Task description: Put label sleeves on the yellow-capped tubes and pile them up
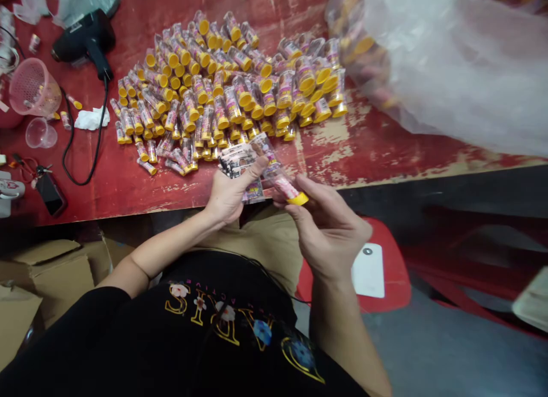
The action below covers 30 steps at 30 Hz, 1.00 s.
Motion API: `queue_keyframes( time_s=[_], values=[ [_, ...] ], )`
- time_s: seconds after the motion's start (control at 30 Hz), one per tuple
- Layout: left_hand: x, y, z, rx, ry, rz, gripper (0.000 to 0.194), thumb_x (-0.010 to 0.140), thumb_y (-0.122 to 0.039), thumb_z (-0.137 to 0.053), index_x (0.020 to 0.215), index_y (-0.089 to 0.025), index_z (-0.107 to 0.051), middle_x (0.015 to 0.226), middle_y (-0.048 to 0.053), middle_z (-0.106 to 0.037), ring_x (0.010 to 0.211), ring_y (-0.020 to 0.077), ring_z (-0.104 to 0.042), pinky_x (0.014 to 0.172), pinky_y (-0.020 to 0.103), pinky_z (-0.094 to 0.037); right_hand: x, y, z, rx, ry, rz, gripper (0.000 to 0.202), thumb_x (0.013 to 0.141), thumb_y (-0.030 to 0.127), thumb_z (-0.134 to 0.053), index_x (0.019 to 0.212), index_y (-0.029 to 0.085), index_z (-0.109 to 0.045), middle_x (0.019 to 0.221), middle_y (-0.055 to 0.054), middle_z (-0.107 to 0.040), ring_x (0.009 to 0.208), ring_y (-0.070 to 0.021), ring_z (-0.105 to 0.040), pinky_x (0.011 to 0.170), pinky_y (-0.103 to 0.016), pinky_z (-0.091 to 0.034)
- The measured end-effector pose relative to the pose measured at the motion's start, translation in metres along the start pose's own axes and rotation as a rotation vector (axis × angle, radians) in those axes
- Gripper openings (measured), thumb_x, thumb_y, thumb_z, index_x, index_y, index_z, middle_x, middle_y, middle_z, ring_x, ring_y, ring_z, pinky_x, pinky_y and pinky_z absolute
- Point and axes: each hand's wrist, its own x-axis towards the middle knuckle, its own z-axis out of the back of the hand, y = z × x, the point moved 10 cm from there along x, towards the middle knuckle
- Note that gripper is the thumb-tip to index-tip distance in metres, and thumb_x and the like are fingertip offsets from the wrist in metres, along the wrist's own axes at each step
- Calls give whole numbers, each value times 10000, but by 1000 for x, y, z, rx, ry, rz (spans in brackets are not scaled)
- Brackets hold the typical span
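My left hand (pixel 229 194) grips a stack of printed plastic sleeves (pixel 240 160), its thumb lying across their top near the table's front edge. Between the fingertips of my right hand (pixel 327 231) is a small clear tube (pixel 286 186) with pink contents and a yellow cap pointing toward me. A clear printed sleeve (pixel 263 146) extends from the tube's far end, beside my left thumb. Whether the tube sits inside that sleeve is hard to tell. Just beyond my hands lies a large pile of yellow-capped tubes (pixel 205 94).
On the red table (pixel 334 146), a black heat gun (pixel 88 40) with its cord, a pink basket (pixel 34 89), a clear cup (pixel 41 133) and a phone (pixel 50 193) lie left. A large plastic bag (pixel 449 66) covers the right. Cardboard boxes (pixel 60 271) stand below left.
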Motion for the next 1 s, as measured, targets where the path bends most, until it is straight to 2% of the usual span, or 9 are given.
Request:
queue_keyframes(
  time_s=[0.07, 0.13, 0.3, 0.43, 0.57, 0.67, 0.8, 1.0],
  values=[
    [-2, 2, 1, -2, -10, 39, 513, 601, -297, -972, 1021, -168, -707, 982, 32, -762, 1089, 231, -725, 1015, 413, -558, -1, -7, 2, 87, -126, -63, 372, 816, 259, -824, 1185, 256, -773, 1049, -44, -758, 883, -179, -749, 823, -370, -671],
    [-3, 1, 0, 8, -7, 43, 534, 582, -304, -980, 1022, -168, -709, 972, 31, -764, 1077, 236, -729, 1006, 404, -561, -1, -8, 1, 120, -209, -63, 346, 787, 251, -850, 1128, 257, -793, 983, -31, -755, 843, -165, -739, 791, -348, -670],
    [-4, 1, 1, 77, 44, 72, 549, 591, -314, -977, 1046, -172, -705, 999, 37, -767, 1007, 224, -742, 948, 398, -590, 5, 0, -10, 54, -84, 22, 443, 850, 245, -792, 1279, 339, -734, 1105, -44, -716, 933, -174, -721, 775, -340, -657],
    [-11, 6, -1, 141, 91, 100, 560, 570, -345, -986, 1025, -176, -707, 948, 24, -762, 888, 203, -749, 858, 373, -623, 3, 10, 2, -166, -213, 92, 234, 890, 292, -754, 1119, 286, -802, 929, -35, -692, 843, -160, -676, 720, -322, -610],
    [-19, 11, 4, 149, 33, 141, 503, 552, -335, -994, 930, -175, -705, 841, 5, -737, 836, 195, -748, 834, 354, -627, -3, 14, 4, -193, -349, 89, 155, 853, 321, -800, 993, 260, -820, 827, -16, -665, 766, -147, -638, 674, -313, -567],
    [-21, 11, 9, 136, -7, 159, 455, 562, -306, -990, 882, -169, -698, 795, 0, -718, 807, 187, -744, 818, 346, -626, -5, 11, 0, -211, -352, 61, 159, 852, 350, -802, 982, 259, -815, 830, -16, -653, 771, -152, -635, 684, -331, -569],
    [-19, 6, 12, 201, 13, 129, 466, 579, -357, -980, 910, -169, -712, 860, 31, -747, 861, 204, -747, 803, 342, -622, -3, 8, -4, -219, -350, 68, 160, 854, 363, -800, 973, 258, -812, 829, -18, -645, 793, -161, -643, 736, -359, -587],
    [-17, 2, 20, 217, 8, 87, 543, 589, -432, -965, 1015, -187, -733, 911, 35, -764, 855, 195, -750, 751, 306, -614, -2, 7, -11, -190, -393, 114, 134, 822, 322, -834, 924, 235, -821, 787, -15, -675, 715, -148, -634, 651, -323, -552]
  ],
)
